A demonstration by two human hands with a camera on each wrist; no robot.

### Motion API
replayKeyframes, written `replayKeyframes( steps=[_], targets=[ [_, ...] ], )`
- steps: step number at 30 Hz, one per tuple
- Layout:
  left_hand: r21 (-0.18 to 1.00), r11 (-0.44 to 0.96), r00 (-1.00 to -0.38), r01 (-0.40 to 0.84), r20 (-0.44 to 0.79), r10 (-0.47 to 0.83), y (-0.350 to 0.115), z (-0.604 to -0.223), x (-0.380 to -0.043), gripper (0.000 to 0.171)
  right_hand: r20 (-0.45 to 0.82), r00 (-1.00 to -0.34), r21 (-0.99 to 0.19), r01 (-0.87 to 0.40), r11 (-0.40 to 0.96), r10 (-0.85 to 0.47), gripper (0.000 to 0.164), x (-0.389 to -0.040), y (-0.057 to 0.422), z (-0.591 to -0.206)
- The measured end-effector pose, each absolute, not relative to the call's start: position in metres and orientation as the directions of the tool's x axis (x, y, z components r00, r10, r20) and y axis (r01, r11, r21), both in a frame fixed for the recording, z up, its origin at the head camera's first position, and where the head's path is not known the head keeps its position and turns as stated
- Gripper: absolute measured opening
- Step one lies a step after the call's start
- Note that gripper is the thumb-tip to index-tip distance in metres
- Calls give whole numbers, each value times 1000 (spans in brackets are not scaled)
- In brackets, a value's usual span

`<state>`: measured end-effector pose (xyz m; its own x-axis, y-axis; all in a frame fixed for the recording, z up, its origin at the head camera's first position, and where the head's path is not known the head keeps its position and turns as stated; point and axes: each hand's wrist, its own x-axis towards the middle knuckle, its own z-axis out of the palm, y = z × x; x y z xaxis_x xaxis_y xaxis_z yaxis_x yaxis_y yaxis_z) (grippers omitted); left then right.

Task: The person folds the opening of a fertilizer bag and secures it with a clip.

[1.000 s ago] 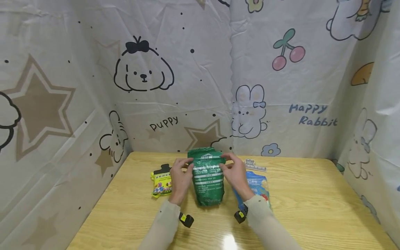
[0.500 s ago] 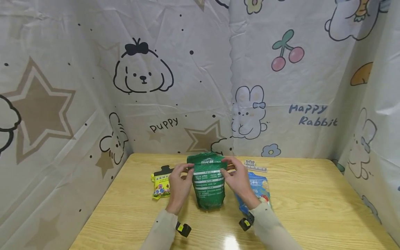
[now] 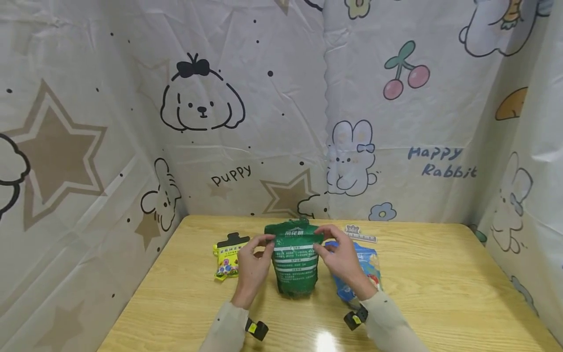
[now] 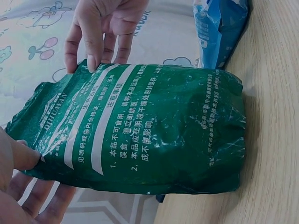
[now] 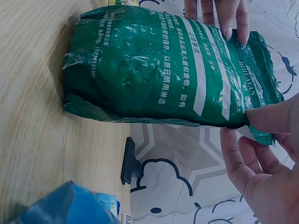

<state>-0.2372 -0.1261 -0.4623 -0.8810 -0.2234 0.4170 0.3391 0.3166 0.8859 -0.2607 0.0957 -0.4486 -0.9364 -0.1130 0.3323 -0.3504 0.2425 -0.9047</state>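
A green plastic bag (image 3: 295, 266) with white stripes and printed text stands upright at the middle of the table. My left hand (image 3: 254, 264) pinches its upper left edge between thumb and fingers. On the opposite edge, my right hand (image 3: 340, 256) pinches the bag at about the same height. In the left wrist view, the bag's lower part (image 4: 205, 140) looks full and rounded, while its top is flatter. The right wrist view shows the right thumb (image 5: 271, 117) on the front face with fingers behind.
A yellow bag (image 3: 227, 259) with a black clip (image 3: 233, 239) lies to the left. Right of the green bag lies a blue bag (image 3: 369, 261), partly behind the right hand. A piano-patterned clip (image 3: 360, 235) lies farther back. Behind the green bag is another black clip (image 5: 131, 161).
The green bag has shifted slightly toward me, and its top sits lower in view. Both hands moved with it, the right one also a little to the right.
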Motion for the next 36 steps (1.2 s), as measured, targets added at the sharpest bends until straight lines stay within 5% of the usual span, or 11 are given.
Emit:
replayKeyframes(
  steps=[36],
  targets=[
    [931, 233, -936, 281, 319, -147, -136, -458, -210, 25, 328, -909, -913, -374, 160, -257, 36, -247, 112, -451]
  ],
)
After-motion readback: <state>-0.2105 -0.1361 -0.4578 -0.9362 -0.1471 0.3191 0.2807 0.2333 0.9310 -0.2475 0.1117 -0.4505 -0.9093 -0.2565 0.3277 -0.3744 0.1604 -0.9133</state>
